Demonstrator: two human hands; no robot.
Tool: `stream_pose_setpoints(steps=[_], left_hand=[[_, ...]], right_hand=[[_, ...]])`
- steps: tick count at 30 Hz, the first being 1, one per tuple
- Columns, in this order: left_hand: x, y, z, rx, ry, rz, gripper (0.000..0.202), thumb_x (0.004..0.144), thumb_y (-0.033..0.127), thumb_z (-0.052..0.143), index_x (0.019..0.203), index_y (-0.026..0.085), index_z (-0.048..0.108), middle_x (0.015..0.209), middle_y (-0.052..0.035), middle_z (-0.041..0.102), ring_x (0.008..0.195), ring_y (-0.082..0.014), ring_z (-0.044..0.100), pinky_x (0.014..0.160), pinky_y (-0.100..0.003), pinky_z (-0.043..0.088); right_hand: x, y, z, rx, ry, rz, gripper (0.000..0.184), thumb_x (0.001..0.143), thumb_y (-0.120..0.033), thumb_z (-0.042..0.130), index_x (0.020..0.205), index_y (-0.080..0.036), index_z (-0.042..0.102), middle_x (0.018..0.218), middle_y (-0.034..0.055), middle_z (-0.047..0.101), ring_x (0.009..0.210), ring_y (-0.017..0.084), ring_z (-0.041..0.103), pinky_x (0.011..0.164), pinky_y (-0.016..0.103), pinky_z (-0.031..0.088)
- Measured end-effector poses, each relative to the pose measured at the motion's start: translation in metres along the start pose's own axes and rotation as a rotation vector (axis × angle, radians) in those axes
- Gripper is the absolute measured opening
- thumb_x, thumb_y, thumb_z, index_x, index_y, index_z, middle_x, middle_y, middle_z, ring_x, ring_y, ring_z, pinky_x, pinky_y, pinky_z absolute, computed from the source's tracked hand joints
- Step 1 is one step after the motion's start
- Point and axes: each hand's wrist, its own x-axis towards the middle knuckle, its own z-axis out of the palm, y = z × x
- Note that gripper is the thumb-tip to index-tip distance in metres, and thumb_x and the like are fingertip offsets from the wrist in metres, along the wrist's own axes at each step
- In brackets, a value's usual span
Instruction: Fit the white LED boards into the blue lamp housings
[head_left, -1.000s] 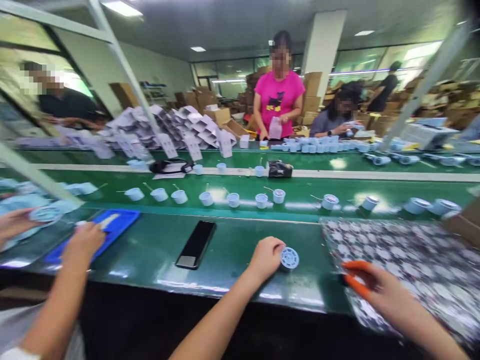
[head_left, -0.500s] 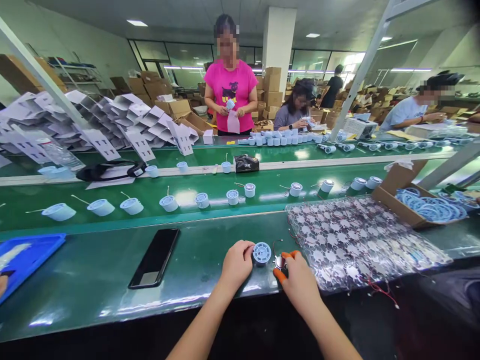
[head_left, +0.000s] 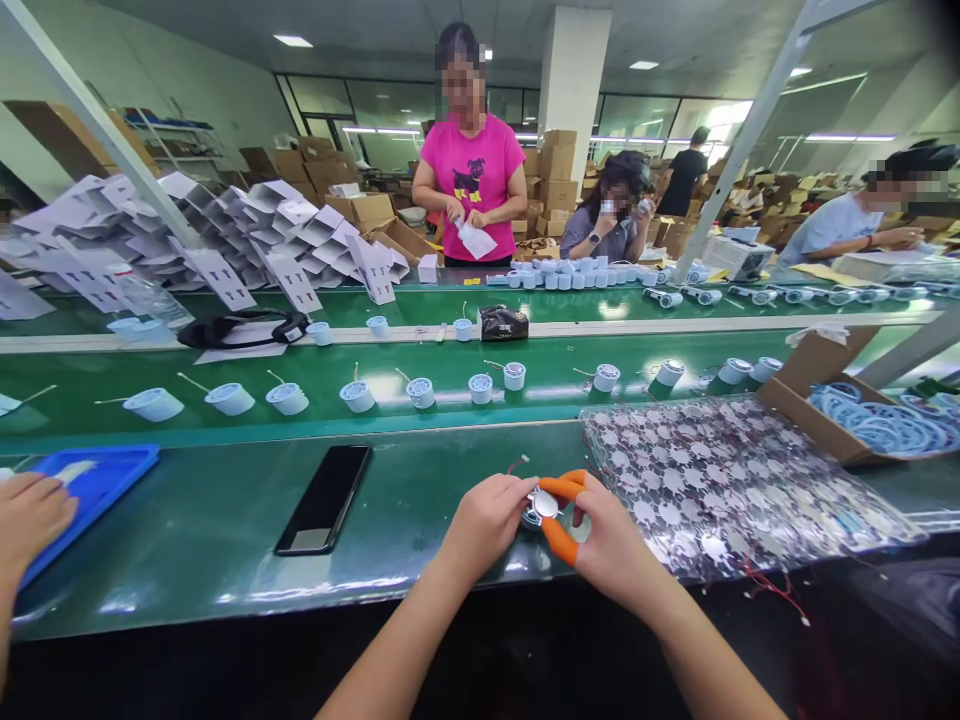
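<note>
My right hand [head_left: 604, 525], with orange finger covers on thumb and finger, pinches a round silver disc [head_left: 546, 505] with small tabs on its rim. The disc lies over a light-blue round plastic housing [head_left: 531, 520], which it mostly hides. From the left, my left hand [head_left: 491, 515] is closed at the housing's edge, its fingertips close to the disc. A thin wire with a small white connector [head_left: 523, 459] sticks up behind the fingers. Right of my hands lies a clear plastic tray [head_left: 720, 480] of similar silver discs with red and black wires.
A black phone [head_left: 324, 500] lies to the left. Beyond it, another person's hand [head_left: 34, 515] is over a blue tray [head_left: 112, 470]. Several blue housings [head_left: 358, 396] line the green belt behind. A cardboard box [head_left: 814, 410] holds blue rings. Co-workers are across the line.
My right hand has brought the silver disc left from beside the housing to over it. At the left, another person's hand has come further into view over the blue tray.
</note>
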Motion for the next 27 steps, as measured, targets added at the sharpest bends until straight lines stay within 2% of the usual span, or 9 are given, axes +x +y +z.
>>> stream_pose_setpoints(steps=[2,4,10,14,18,20,23,25,27], left_hand=[[-0.006,-0.006,0.000,-0.044,0.043,-0.091,0.026,0.099,0.017,0.049,0.113,0.020,0.071,0.092,-0.0058,0.074,0.085,-0.0177,0.068,0.085,-0.036,0.059],[-0.013,-0.010,-0.001,-0.115,0.059,-0.183,0.025,0.099,0.018,0.050,0.107,0.021,0.073,0.087,-0.0049,0.073,0.081,-0.0166,0.066,0.082,-0.034,0.057],[-0.023,-0.007,0.003,-0.342,-0.033,-0.336,0.027,0.094,0.023,0.054,0.113,0.020,0.073,0.073,-0.0020,0.061,0.067,-0.0145,0.055,0.067,-0.028,0.047],[-0.025,-0.006,0.017,-0.443,0.048,-0.639,0.027,0.093,0.033,0.055,0.102,0.015,0.073,0.061,0.0041,0.045,0.053,-0.0101,0.037,0.054,-0.023,0.034],[-0.027,-0.007,0.034,-0.445,0.074,-0.746,0.027,0.092,0.032,0.053,0.103,0.015,0.070,0.056,0.0078,0.032,0.050,-0.0099,0.033,0.052,-0.023,0.030],[-0.026,-0.007,0.041,-0.421,0.075,-0.770,0.028,0.092,0.028,0.051,0.107,0.015,0.071,0.056,0.0060,0.040,0.050,-0.0111,0.041,0.053,-0.023,0.035],[-0.024,-0.005,0.047,-0.387,0.018,-0.702,0.035,0.091,0.017,0.046,0.112,0.019,0.074,0.068,-0.0016,0.063,0.066,-0.0158,0.061,0.065,-0.025,0.046],[-0.025,-0.004,0.050,-0.312,-0.037,-0.630,0.043,0.088,0.010,0.043,0.116,0.023,0.073,0.078,-0.0039,0.071,0.076,-0.0179,0.066,0.072,-0.027,0.048],[-0.028,-0.005,0.051,-0.201,-0.076,-0.598,0.049,0.086,0.007,0.043,0.121,0.025,0.071,0.082,-0.0048,0.074,0.076,-0.0192,0.067,0.072,-0.029,0.048]], right_hand=[[0.002,0.001,-0.003,-0.033,-0.024,-0.079,0.038,0.091,-0.028,0.061,0.129,-0.026,0.065,0.105,0.0066,0.066,0.093,0.021,0.065,0.084,0.036,0.057],[0.005,0.011,-0.008,-0.072,-0.067,-0.145,0.037,0.092,-0.029,0.062,0.129,-0.027,0.067,0.109,0.0072,0.068,0.097,0.022,0.066,0.088,0.037,0.056],[0.019,0.035,-0.017,-0.155,-0.202,-0.257,0.023,0.095,-0.029,0.060,0.113,-0.029,0.074,0.106,0.0044,0.076,0.095,0.021,0.067,0.087,0.036,0.056],[0.026,0.042,-0.014,-0.157,-0.234,-0.333,0.022,0.096,-0.028,0.061,0.114,-0.028,0.073,0.108,0.0047,0.076,0.095,0.020,0.066,0.085,0.035,0.055],[0.029,0.050,-0.007,-0.216,-0.267,-0.372,0.021,0.096,-0.024,0.060,0.112,-0.026,0.073,0.106,0.0054,0.076,0.088,0.020,0.065,0.082,0.036,0.055],[0.029,0.054,-0.004,-0.223,-0.246,-0.378,0.022,0.096,-0.024,0.061,0.114,-0.026,0.072,0.108,0.0061,0.075,0.089,0.021,0.065,0.082,0.037,0.055],[0.027,0.057,0.003,-0.179,-0.207,-0.388,0.026,0.094,-0.022,0.063,0.117,-0.027,0.071,0.110,0.0055,0.075,0.092,0.021,0.066,0.082,0.036,0.056],[0.024,0.056,0.010,-0.129,-0.164,-0.375,0.024,0.093,-0.020,0.064,0.115,-0.027,0.071,0.108,0.0052,0.075,0.092,0.020,0.066,0.082,0.035,0.056],[0.020,0.054,0.017,-0.099,-0.091,-0.325,0.020,0.090,-0.019,0.066,0.109,-0.025,0.072,0.107,0.0060,0.075,0.092,0.021,0.067,0.083,0.036,0.056]])
